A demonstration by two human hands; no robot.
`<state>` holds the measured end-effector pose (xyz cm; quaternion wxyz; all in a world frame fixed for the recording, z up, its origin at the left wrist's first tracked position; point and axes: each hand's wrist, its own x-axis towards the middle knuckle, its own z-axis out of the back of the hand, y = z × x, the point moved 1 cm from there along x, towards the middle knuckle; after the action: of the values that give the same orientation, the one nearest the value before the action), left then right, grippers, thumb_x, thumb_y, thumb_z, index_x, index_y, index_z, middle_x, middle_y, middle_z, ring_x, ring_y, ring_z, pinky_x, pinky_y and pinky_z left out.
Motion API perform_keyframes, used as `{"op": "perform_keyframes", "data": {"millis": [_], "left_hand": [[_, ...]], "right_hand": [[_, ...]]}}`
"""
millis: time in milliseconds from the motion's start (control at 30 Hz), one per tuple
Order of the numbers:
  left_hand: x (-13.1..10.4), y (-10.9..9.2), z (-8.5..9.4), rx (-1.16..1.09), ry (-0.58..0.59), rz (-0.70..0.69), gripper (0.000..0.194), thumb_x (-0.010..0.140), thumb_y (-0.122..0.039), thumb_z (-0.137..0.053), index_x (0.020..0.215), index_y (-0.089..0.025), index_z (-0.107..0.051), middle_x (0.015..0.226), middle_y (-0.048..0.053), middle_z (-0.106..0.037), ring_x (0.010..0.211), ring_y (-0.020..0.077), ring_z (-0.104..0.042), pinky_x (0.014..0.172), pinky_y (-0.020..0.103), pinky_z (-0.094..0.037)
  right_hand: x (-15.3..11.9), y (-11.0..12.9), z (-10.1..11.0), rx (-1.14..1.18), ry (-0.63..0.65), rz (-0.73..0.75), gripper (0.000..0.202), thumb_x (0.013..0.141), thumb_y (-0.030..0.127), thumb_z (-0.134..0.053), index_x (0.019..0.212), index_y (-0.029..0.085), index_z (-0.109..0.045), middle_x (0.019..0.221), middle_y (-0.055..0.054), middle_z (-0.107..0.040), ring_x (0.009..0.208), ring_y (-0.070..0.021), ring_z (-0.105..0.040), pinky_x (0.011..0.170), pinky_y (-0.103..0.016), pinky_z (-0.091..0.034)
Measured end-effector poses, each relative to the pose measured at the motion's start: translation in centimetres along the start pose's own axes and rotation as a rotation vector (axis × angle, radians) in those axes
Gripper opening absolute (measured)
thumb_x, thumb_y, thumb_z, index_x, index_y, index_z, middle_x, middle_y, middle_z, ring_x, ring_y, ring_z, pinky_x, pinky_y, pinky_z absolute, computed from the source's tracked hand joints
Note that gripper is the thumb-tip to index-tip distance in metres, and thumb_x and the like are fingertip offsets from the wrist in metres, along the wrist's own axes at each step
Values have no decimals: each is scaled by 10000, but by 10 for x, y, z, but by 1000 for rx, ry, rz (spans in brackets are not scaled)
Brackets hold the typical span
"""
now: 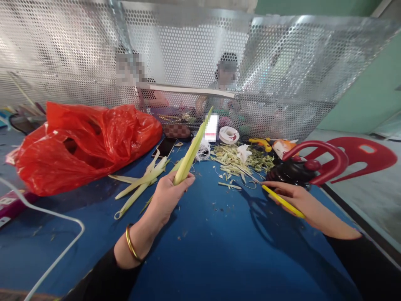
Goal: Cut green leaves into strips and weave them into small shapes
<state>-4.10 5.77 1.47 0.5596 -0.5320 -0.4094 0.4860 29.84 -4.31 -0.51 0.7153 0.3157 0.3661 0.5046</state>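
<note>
My left hand (167,194) is closed around the lower end of a long, pale green leaf stalk (189,156), tilted up and away to a narrow tip. In my right hand (296,200) is a knife (283,201) with a yellow handle and a slim metal blade pointing left, low over the blue table. Several similar pale stalks (140,184) lie on the table left of my left hand. Beyond the knife's tip spreads a heap of chopped green pieces (236,161), with a crumpled white tissue (243,153) on it.
A red plastic bag (84,146) fills the left. Along the back are a phone (165,147), checkered pouch (177,131), white string (203,150), tape roll (229,135) and yellow tool (261,144). A black kettle (288,171) stands right. Behind a perforated metal screen (188,50) sit two people.
</note>
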Motion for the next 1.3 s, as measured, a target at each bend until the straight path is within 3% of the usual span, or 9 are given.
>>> {"op": "perform_keyframes", "data": {"millis": [167, 233, 433, 667, 767, 933, 1000, 1100, 1300], "left_hand": [[-6, -3, -4, -29, 49, 4, 218, 705, -362, -695, 825, -181, -678, 514, -60, -404, 448, 73, -309, 426, 234, -205], [-7, -3, -6, -38, 73, -1, 210, 707, -356, -694, 823, -181, -676, 518, -59, -402, 453, 73, -308, 428, 238, -202], [-4, 0, -4, -1, 49, 12, 226, 715, -356, -687, 843, -171, -669, 558, -50, -431, 481, 75, -337, 457, 236, -242], [-5, 3, -8, 11, 98, 12, 234, 738, -369, -679, 840, -161, -648, 564, -56, -418, 482, 66, -330, 453, 223, -235], [-9, 8, -14, -16, 169, 30, 341, 783, -482, -645, 850, -148, -629, 549, -58, -416, 461, 57, -298, 435, 218, -194], [-18, 12, -24, -215, 342, 116, 433, 879, -566, -471, 890, -142, -562, 558, -54, -464, 411, 34, -250, 413, 208, -126], [-21, 13, -27, -252, 365, 125, 412, 889, -554, -462, 873, -149, -538, 577, -46, -495, 405, 30, -285, 404, 191, -155], [-22, 16, -32, -232, 411, 120, 407, 888, -553, -446, 899, -157, -540, 640, -11, -576, 411, 52, -406, 381, 181, -243], [-20, 28, -38, -65, 439, 178, 392, 754, -549, -599, 819, -162, -584, 638, -13, -567, 508, 124, -569, 426, 217, -403]], "right_hand": [[-24, 2, -1, 82, 360, -9, 448, 752, 467, -714, 1151, 265, -716, 1112, -79, -736, 1018, -307, -677, 872, -377, -540], [-21, 1, -9, 62, 390, -1, 439, 738, 465, -724, 1125, 258, -730, 1147, -82, -724, 1038, -317, -668, 892, -399, -531], [4, 0, -33, 9, -5, 18, 651, 729, 578, -647, 1239, 175, -645, 1021, -108, -755, 828, -284, -708, 720, -381, -577], [-12, 12, -51, -274, 200, 348, 411, 825, 338, -622, 1224, 240, -646, 1199, -55, -700, 1046, -245, -667, 911, -332, -520], [-4, 11, -55, -482, -8, 473, 369, 827, 285, -602, 1188, 240, -660, 1156, -69, -713, 997, -251, -682, 884, -355, -531], [14, 23, -57, -515, -322, 503, 345, 858, 340, -535, 1107, 145, -673, 1143, -197, -647, 1071, -365, -596, 955, -542, -435], [12, 39, -65, -390, -356, 499, 330, 846, 397, -561, 1044, 165, -687, 1132, -174, -641, 1099, -355, -564, 997, -524, -395], [6, 65, -96, 232, -122, 278, 287, 772, 439, -656, 903, 189, -706, 959, -104, -703, 952, -295, -630, 875, -422, -478], [0, 78, -148, 523, -9, 203, 276, 755, 450, -683, 738, 176, -649, 690, -4, -660, 665, -165, -608, 631, -279, -481]]}}
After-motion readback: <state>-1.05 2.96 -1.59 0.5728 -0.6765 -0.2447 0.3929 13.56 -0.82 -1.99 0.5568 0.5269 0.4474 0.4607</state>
